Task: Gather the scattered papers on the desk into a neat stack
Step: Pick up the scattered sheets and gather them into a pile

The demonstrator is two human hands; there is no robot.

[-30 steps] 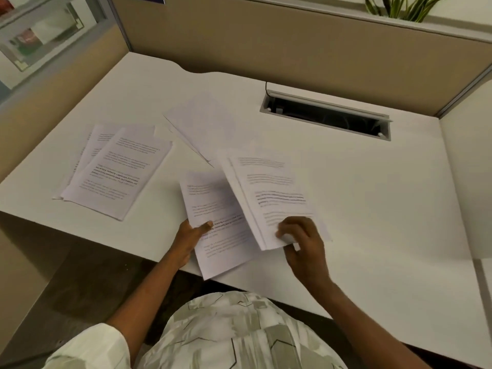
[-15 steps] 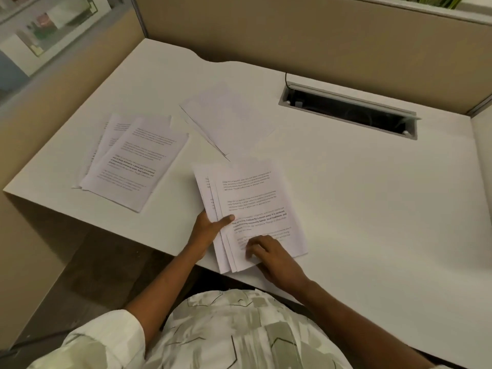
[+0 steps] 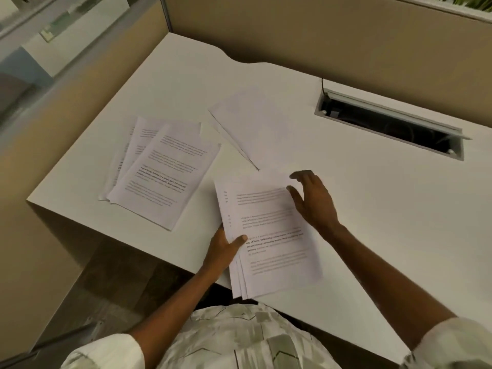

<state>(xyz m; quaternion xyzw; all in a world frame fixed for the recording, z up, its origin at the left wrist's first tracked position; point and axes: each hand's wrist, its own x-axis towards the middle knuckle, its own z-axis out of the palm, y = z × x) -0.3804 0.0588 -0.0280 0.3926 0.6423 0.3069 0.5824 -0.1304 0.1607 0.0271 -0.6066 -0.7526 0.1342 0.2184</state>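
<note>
Head cam: left hand (image 3: 222, 249) pinches paper stack (image 3: 269, 235) w/ thumb; right hand (image 3: 312, 199) splayed, seemingly just above.

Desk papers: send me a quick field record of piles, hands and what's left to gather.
held stack: printed sheets, edges fanned, overhanging the desk front edge
left hand: grips stack's left edge, thumb on top
right hand: open, over stack's far right corner
left pile: printed sheets, fanned, ungathered
blank-side sheets: behind stack, ungathered
cable slot: open, far right
</note>
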